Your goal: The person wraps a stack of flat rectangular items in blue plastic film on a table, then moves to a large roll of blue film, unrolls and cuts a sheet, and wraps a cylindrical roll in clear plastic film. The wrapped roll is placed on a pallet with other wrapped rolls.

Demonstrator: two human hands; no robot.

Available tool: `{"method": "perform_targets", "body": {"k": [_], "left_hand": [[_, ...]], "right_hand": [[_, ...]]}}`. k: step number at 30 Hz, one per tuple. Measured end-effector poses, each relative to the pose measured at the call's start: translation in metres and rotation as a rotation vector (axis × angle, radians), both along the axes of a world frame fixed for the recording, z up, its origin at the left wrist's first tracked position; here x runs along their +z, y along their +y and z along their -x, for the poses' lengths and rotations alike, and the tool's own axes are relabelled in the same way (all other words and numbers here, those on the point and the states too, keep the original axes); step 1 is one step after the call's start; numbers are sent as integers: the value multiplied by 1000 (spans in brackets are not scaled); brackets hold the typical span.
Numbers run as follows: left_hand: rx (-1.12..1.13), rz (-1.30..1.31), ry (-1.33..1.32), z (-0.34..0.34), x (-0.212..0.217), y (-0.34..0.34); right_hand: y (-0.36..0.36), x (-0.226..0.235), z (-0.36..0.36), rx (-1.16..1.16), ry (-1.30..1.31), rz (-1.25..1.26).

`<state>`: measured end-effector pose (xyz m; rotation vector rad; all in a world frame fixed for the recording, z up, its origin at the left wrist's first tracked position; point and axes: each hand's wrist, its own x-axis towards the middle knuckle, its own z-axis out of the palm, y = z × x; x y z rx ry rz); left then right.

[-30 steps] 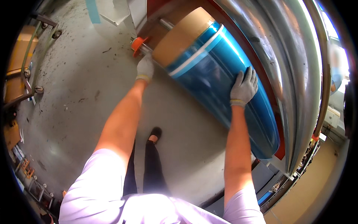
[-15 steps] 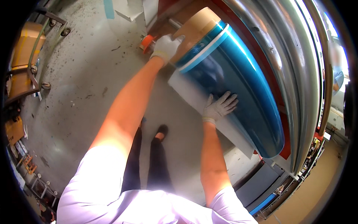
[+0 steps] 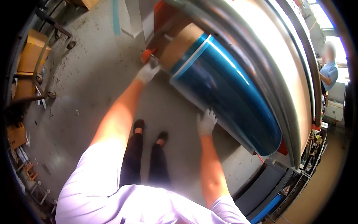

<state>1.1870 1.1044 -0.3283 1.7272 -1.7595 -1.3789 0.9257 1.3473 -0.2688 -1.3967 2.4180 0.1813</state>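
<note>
A large roll of glossy blue film (image 3: 231,93) is wound on a brown cardboard core (image 3: 182,44) that sticks out at its far left end. Beside that end, an orange collar or knob (image 3: 147,55) sits on a metal shaft. My left hand (image 3: 148,72), in a white glove, is just below the orange part, at the shaft's end; blur hides whether its fingers grip anything. My right hand (image 3: 207,122), also gloved, is at the near lower edge of the roll with fingers up and thumb apart, holding nothing. Whether its fingertips touch the film, I cannot tell. A pale sheet (image 3: 194,98) shows along the roll's underside.
Long grey metal rollers (image 3: 261,63) curve behind the blue roll. A wheeled cart (image 3: 56,28) and cardboard boxes (image 3: 34,56) stand at the left. A dark grey casing (image 3: 257,186) lies lower right. Another person (image 3: 329,72) stands at the far right.
My left hand has moved off the cardboard core, down to the shaft's end near the orange part. My right hand has drawn back from the film's face to the roll's near edge.
</note>
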Motion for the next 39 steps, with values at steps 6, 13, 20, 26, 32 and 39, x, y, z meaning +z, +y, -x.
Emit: {"method": "perform_targets", "body": {"k": [6, 13, 20, 26, 32, 39], "left_hand": [[-173, -389, -605, -141, 148, 191], [-135, -348, -929, -278, 275, 393], [-74, -144, -976, -319, 281, 385], [-192, -86, -897, -319, 295, 245], [-16, -45, -793, -358, 281, 176], [1082, -694, -282, -487, 89, 257]], "right_hand": [[191, 65, 28, -29, -128, -252], [328, 175, 97, -87, -77, -225], [155, 148, 122, 420, -117, 141], [-103, 260, -83, 599, -272, 428], [-216, 339, -176, 545, -419, 763], [-338, 356, -189, 233, -522, 889]]}}
